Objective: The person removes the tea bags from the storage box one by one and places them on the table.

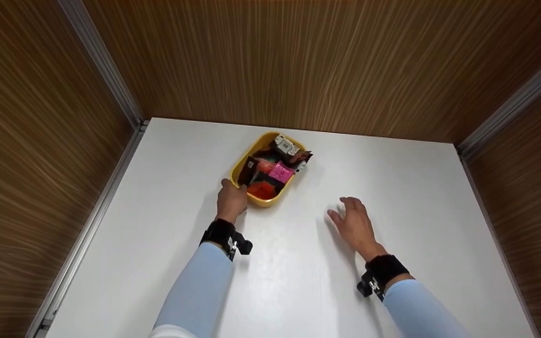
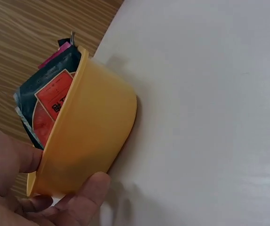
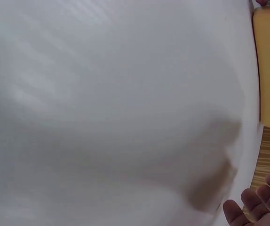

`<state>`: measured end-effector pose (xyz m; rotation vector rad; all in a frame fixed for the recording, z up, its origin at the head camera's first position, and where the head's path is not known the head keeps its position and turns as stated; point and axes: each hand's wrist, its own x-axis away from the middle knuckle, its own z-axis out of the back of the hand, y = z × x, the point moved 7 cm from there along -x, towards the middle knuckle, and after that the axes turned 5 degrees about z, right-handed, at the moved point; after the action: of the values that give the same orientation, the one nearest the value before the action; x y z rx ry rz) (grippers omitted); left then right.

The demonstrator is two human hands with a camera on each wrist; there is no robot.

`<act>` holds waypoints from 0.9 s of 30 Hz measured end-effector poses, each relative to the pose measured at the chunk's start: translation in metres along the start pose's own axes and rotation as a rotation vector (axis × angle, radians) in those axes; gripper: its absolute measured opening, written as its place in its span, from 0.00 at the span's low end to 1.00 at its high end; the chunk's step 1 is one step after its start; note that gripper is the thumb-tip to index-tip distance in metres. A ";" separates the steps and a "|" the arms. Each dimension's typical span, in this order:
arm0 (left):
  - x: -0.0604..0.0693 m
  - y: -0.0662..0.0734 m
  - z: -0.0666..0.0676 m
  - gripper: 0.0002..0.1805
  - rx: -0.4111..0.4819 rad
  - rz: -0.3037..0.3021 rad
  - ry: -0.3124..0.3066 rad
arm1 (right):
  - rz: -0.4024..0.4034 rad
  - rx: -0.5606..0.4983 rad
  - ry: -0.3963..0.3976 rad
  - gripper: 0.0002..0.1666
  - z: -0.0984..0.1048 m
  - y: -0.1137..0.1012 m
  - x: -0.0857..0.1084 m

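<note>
A yellow plastic basket [image 1: 266,203] stands near the back of the white table, filled with several small packets. Among them are a pink packet [image 1: 281,172], a dark packet with a red-orange label [image 2: 55,94] and a black-and-white packet [image 1: 285,145]. My left hand [image 1: 232,201] grips the basket at its near left corner, thumb over the rim and fingers against the outer wall [image 2: 95,117]. To the right of the basket, apart from it, my right hand [image 1: 355,224] hovers over the table with fingers loosely bent and nothing in them.
Wood-grain panels [image 1: 270,65] enclose the white tabletop [image 1: 289,281] at the back and on both sides. Metal rails [image 1: 111,188] run along the side edges. A dark packet [image 1: 301,157] sticks out over the basket's right rim.
</note>
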<state>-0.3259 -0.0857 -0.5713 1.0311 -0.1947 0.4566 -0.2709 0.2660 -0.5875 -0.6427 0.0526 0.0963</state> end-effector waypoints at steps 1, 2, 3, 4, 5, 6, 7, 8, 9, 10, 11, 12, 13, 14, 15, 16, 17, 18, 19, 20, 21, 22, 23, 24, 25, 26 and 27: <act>-0.001 0.002 0.000 0.25 -0.029 -0.019 -0.001 | 0.004 0.001 0.005 0.37 0.000 -0.001 -0.001; -0.003 0.005 0.001 0.24 -0.062 -0.041 -0.002 | 0.007 0.002 0.007 0.37 0.000 -0.003 -0.001; -0.004 0.008 0.000 0.24 -0.090 -0.060 -0.006 | 0.009 0.005 0.007 0.37 0.000 -0.004 -0.002; -0.006 0.011 -0.001 0.24 -0.119 -0.081 -0.008 | 0.010 0.009 0.005 0.36 0.001 -0.005 -0.004; -0.007 0.014 -0.002 0.23 -0.144 -0.101 -0.009 | 0.009 0.011 0.003 0.37 0.002 -0.005 -0.006; -0.009 0.017 -0.002 0.24 -0.166 -0.121 -0.005 | 0.009 0.017 -0.001 0.37 0.003 -0.007 -0.009; -0.011 0.020 -0.003 0.24 -0.178 -0.137 0.001 | 0.007 0.019 -0.004 0.37 0.004 -0.008 -0.012; -0.013 0.021 -0.005 0.24 -0.175 -0.143 0.003 | 0.005 0.020 -0.007 0.37 0.006 -0.009 -0.016; -0.014 0.023 -0.006 0.24 -0.168 -0.145 0.011 | 0.004 0.022 -0.009 0.38 0.008 -0.011 -0.020; -0.015 0.023 -0.007 0.24 -0.157 -0.144 0.022 | 0.003 0.018 -0.011 0.38 0.010 -0.013 -0.025; -0.015 0.023 -0.007 0.23 -0.141 -0.138 0.035 | 0.004 0.015 -0.011 0.38 0.012 -0.014 -0.030; -0.015 0.023 -0.008 0.23 -0.123 -0.131 0.049 | 0.005 0.007 -0.012 0.38 0.014 -0.016 -0.034; -0.013 0.021 -0.009 0.21 -0.102 -0.117 0.057 | 0.004 -0.006 -0.016 0.38 0.015 -0.018 -0.039; -0.011 0.019 -0.009 0.20 -0.086 -0.102 0.063 | 0.004 -0.014 -0.021 0.38 0.015 -0.020 -0.043; -0.009 0.017 -0.011 0.20 -0.077 -0.085 0.058 | 0.007 -0.023 -0.031 0.38 0.015 -0.022 -0.047; -0.005 0.015 -0.013 0.21 -0.064 -0.062 0.041 | 0.007 -0.035 -0.043 0.38 0.015 -0.023 -0.051; -0.002 0.013 -0.016 0.21 -0.053 -0.034 0.015 | 0.007 -0.046 -0.057 0.38 0.015 -0.025 -0.054; 0.001 0.011 -0.019 0.22 -0.039 -0.010 -0.016 | 0.003 -0.062 -0.072 0.38 0.014 -0.026 -0.057; 0.004 0.011 -0.022 0.23 -0.023 0.006 -0.051 | 0.002 -0.078 -0.091 0.39 0.012 -0.028 -0.059; 0.006 0.010 -0.025 0.24 -0.012 0.014 -0.084 | -0.001 -0.095 -0.109 0.39 0.010 -0.029 -0.062; 0.007 0.011 -0.027 0.25 -0.016 0.007 -0.098 | -0.001 -0.117 -0.125 0.39 0.008 -0.031 -0.064; 0.007 0.013 -0.027 0.25 -0.008 -0.006 -0.105 | -0.003 -0.135 -0.137 0.39 0.006 -0.033 -0.066; 0.006 0.014 -0.027 0.25 -0.004 -0.025 -0.098 | -0.004 -0.149 -0.151 0.39 0.003 -0.035 -0.067; 0.004 0.016 -0.025 0.24 -0.003 -0.047 -0.079 | -0.003 -0.158 -0.161 0.40 0.000 -0.038 -0.069; 0.001 0.018 -0.023 0.24 0.008 -0.064 -0.060 | 0.000 -0.158 -0.170 0.40 -0.002 -0.040 -0.070; -0.003 0.019 -0.020 0.24 0.020 -0.074 -0.035 | 0.006 -0.151 -0.176 0.41 -0.005 -0.043 -0.071; -0.006 0.020 -0.018 0.24 0.028 -0.087 -0.007 | 0.013 -0.138 -0.182 0.41 -0.007 -0.045 -0.071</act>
<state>-0.3415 -0.0636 -0.5666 1.0647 -0.1492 0.3782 -0.3371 0.2207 -0.5611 -0.7695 -0.1263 0.1722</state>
